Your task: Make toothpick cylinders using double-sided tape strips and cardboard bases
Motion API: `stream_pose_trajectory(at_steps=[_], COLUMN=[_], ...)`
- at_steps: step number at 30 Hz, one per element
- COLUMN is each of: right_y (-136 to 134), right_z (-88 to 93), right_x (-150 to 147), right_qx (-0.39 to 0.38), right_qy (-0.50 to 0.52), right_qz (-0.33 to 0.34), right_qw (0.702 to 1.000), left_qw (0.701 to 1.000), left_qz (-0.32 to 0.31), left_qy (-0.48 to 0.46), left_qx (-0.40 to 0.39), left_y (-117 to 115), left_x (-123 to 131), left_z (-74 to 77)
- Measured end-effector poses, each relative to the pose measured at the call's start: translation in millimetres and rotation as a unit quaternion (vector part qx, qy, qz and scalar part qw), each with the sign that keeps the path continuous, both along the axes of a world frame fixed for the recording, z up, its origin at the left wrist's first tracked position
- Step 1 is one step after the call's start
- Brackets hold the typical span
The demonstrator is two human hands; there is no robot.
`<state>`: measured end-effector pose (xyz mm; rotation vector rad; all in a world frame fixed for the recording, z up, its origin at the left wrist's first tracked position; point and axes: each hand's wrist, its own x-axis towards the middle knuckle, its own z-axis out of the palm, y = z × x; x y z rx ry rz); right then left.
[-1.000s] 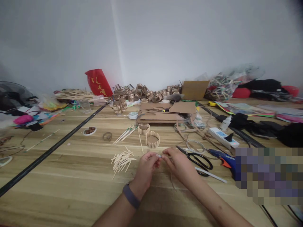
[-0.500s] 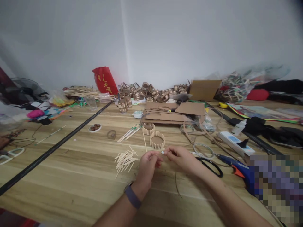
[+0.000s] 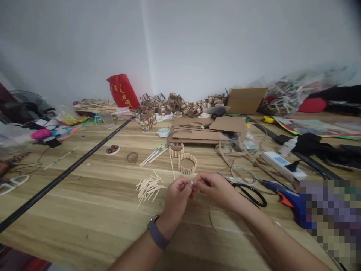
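Note:
My left hand (image 3: 178,194) and my right hand (image 3: 213,187) meet fingertip to fingertip above the table. Between them is a small whitish piece (image 3: 192,183), too small to name, pinched by both hands. Just beyond the fingers stands a round ring of short wooden sticks (image 3: 187,163) on a cardboard base, with a second stick ring (image 3: 176,150) behind it. A heap of short cut sticks (image 3: 149,190) lies left of my left hand. Black-handled scissors (image 3: 251,194) rest beside my right forearm.
A blue glue gun (image 3: 284,197) and a white power strip (image 3: 282,165) lie at the right. Flat cardboard pieces (image 3: 197,137) and a pile of finished stick rings (image 3: 186,107) are farther back. A small bowl of brown beads (image 3: 112,149) sits at the left.
My right hand has moved left so that its fingertips now touch those of my left hand around the whitish piece. The view has shifted slightly.

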<state>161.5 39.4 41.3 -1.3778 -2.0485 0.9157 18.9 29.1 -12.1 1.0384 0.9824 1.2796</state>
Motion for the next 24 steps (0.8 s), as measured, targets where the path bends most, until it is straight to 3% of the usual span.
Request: stream_pose_trajectory(at_steps=[9,15,18,21,24], right_y=[0,-2,-3,-6,-8], right_z=[4.2,1.4,-2.1,-5.6,-9.4], right_x=[2,0,2,2,-1], right_qx=[-0.014,0.006,0.148,0.309,0.359], right_qy=[0.038,-0.011,-0.069,-0.15,-0.214], right_qz=[-0.01,-0.008,-0.025,-0.024,-0.02], right_qw=[0.999,1.0,0.986,0.939,0.908], left_qw=[0.998,1.0,1.0,0.999,0.998], left_qz=[-0.009,0.005,0.015,0.023,0.026], left_qy=[-0.055,-0.015,0.008,0.036,0.061], left_qx=[-0.012,0.001,0.004,0.011,0.02], left_y=[-4,-2,-1,-1,-1], left_x=[2,1,0,-1,-2], left_z=[6.1,1.3,-0.5,-1.4,-1.5])
